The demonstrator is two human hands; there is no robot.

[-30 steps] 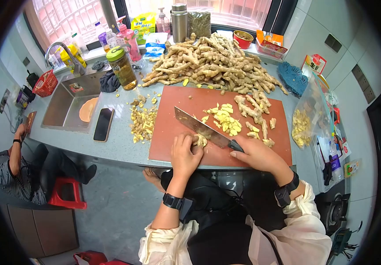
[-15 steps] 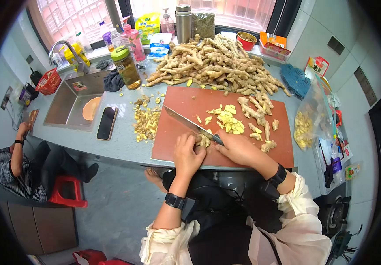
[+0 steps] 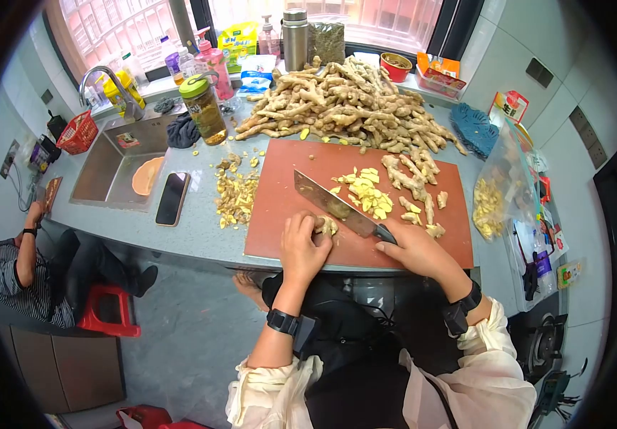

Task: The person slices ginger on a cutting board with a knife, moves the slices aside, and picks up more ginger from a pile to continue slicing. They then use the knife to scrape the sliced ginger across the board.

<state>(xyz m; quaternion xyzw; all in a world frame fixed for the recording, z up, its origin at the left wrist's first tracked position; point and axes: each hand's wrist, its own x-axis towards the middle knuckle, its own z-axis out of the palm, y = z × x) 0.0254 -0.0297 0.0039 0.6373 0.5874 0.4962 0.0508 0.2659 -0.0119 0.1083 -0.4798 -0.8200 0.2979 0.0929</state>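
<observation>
My left hand is closed around a small piece of ginger, pressing it to the brown cutting board near the front edge. My right hand grips the black handle of a kitchen knife. The wide blade is tilted flat-side up, just beyond the held piece, its tip pointing to the far left. Yellow ginger slices lie heaped behind the blade. To their right rest knobbly unsliced ginger roots and a few cut ends.
A large pile of ginger covers the back counter. Trimmings lie left of the board, beside a phone, a lidded bottle and the sink. A plastic bag of slices stands right. Another person sits at far left.
My right hand has moved right and turned the knife, bringing the blade away from the held ginger with its flat side showing. My left hand stays almost in place.
</observation>
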